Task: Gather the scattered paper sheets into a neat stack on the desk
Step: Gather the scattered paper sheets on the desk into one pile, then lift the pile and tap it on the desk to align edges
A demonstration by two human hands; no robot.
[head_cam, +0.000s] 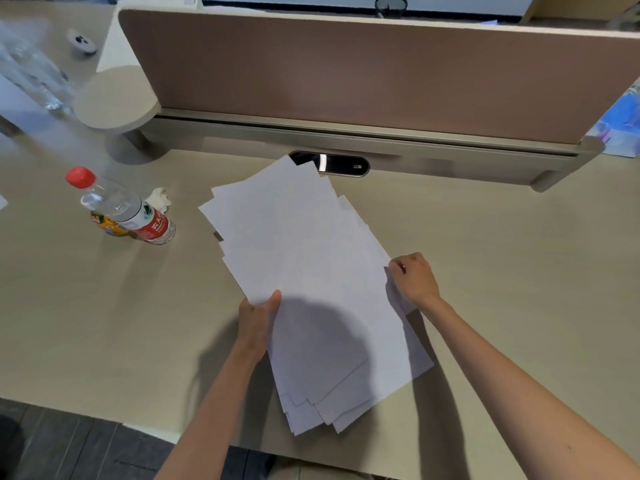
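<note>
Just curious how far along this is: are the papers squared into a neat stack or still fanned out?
Still fanned out: the paper sheets overlap in one pile, but corners stick out unevenly at both ends.

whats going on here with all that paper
A person is pulling loose white paper sheets together on a beige desk. The left hand grips the pile's left edge and the right hand pinches its right edge. The sheets overlap in one pile, but the corners still fan out unevenly, so it is not squared yet. A red-capped water bottle stands apart on the left.
</note>
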